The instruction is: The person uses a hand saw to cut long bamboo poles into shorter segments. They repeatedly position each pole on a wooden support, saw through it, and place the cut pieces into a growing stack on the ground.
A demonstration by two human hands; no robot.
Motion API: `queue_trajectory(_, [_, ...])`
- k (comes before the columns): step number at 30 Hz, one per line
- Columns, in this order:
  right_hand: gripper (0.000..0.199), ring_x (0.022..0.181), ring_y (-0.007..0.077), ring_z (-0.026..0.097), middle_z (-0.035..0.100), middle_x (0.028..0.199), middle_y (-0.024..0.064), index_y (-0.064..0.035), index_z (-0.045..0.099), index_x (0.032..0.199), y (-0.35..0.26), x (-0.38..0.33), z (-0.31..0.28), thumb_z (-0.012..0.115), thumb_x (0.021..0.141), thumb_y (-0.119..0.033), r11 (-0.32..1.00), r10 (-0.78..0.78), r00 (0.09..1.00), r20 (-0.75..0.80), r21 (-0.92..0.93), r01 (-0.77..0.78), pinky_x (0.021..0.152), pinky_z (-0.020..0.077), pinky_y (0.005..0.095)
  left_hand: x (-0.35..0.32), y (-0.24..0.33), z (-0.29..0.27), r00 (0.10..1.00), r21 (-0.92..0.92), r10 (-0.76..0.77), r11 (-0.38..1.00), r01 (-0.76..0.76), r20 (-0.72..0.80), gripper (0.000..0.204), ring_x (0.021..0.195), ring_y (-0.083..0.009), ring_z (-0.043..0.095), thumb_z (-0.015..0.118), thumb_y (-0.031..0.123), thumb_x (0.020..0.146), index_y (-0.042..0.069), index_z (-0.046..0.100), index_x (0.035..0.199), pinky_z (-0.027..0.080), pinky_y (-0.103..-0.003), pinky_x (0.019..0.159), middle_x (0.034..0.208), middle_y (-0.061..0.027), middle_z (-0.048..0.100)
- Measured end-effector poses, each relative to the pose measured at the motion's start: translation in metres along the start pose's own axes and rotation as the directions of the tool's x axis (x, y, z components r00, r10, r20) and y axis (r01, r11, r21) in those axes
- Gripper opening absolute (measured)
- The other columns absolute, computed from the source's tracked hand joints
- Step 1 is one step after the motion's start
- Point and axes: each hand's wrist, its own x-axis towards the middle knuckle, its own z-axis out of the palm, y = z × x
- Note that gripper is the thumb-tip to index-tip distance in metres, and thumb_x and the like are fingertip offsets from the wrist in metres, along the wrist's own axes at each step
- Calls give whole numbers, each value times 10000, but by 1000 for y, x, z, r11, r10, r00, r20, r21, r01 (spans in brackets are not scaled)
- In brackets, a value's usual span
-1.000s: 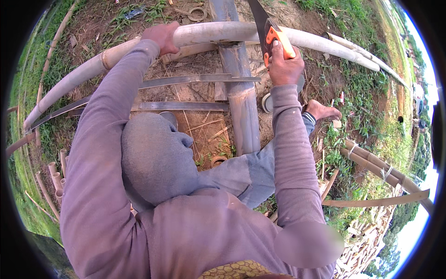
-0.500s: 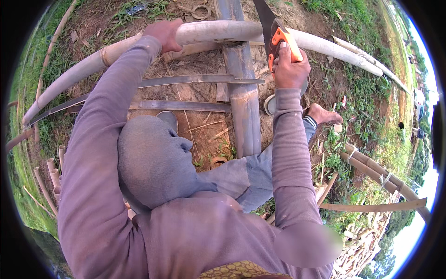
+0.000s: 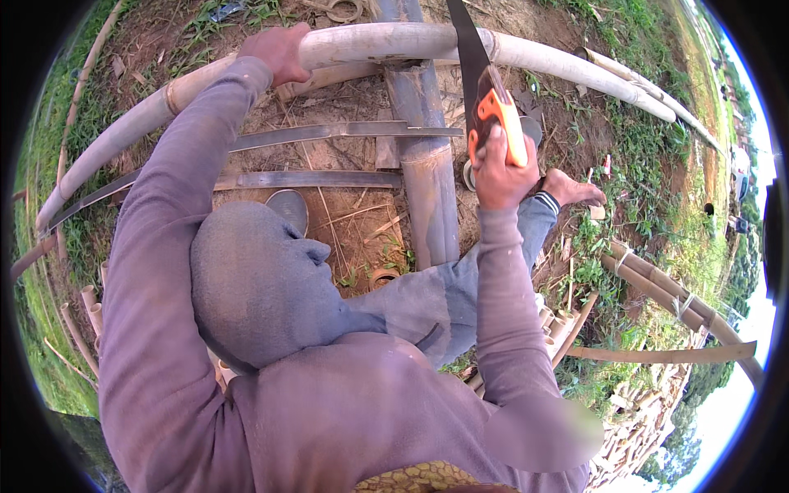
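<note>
Head view gives us bare brown earth outdoors, edged by green grass. Under our long pale round bamboo pole runs a thick grey-brown round support; two dark flat strips reach toward it from the left, and tied brown bamboo poles stand at right. Our left hand has its fingers curled over the pale pole; our right hand's are wrapped around the orange-handled, dark-bladed handsaw, its blade crossing that pole. Since half a second ago, saw and right hand have drawn nearer our body.
</note>
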Motion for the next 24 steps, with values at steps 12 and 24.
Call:
queue_trajectory(12, [224, 621, 114, 654, 685, 780, 87, 75, 610, 1128, -41, -120, -88, 692, 1044, -117, 995, 44, 997, 58, -87, -39, 651, 611, 294, -1, -18, -5, 1000, -15, -11, 1000, 11, 23, 694, 1115, -392, 723, 837, 426, 756, 192, 573, 1354, 574, -523, 956, 1181, -159, 755])
queue_trajectory(24, [157, 666, 67, 645, 689, 815, 12, 30, 672, 1073, -32, 18, 18, 742, 1033, -105, 993, 53, 996, 71, 106, -61, 580, 512, 238, 2, -12, -11, 999, 8, -3, 1000, 3, -32, 687, 1125, -395, 721, 841, 436, 769, 177, 579, 1349, 574, -522, 976, 1193, -161, 760])
